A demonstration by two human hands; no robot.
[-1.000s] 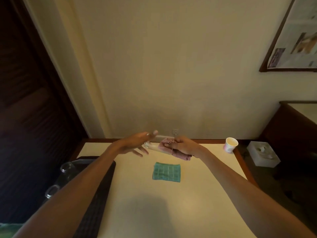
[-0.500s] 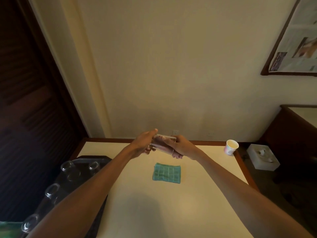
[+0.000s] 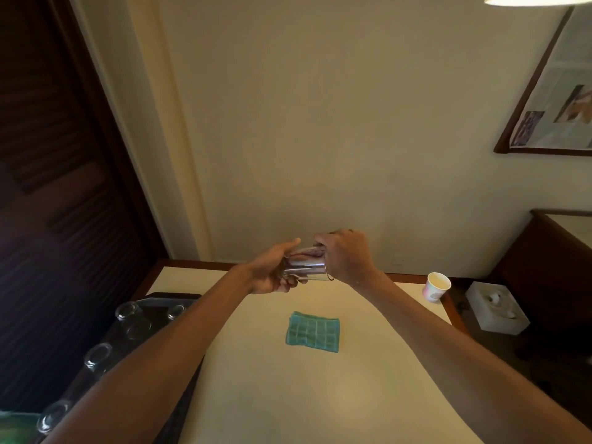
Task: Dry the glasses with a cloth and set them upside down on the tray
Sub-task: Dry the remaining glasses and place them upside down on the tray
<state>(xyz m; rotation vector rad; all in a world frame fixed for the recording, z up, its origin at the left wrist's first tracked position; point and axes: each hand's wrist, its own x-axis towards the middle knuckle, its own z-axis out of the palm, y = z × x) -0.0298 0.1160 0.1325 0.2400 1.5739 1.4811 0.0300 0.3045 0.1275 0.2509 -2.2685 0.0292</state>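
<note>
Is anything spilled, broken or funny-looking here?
Nothing stands out. The left hand and right hand hold one glass, the green cloth lies flat, the paper cup stands upright, other glasses stand on the tray.

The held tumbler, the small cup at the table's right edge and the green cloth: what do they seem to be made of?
Tumbler: probably clear glass; it is see-through with bright streaks.
Cup: likely paper, matte white with a pale print.
Green cloth: soft fabric, perhaps terry or microfibre, matte, with a grid pattern.

Raised ahead, left grip (image 3: 272, 274) and right grip (image 3: 347, 255) curl close together.
</note>
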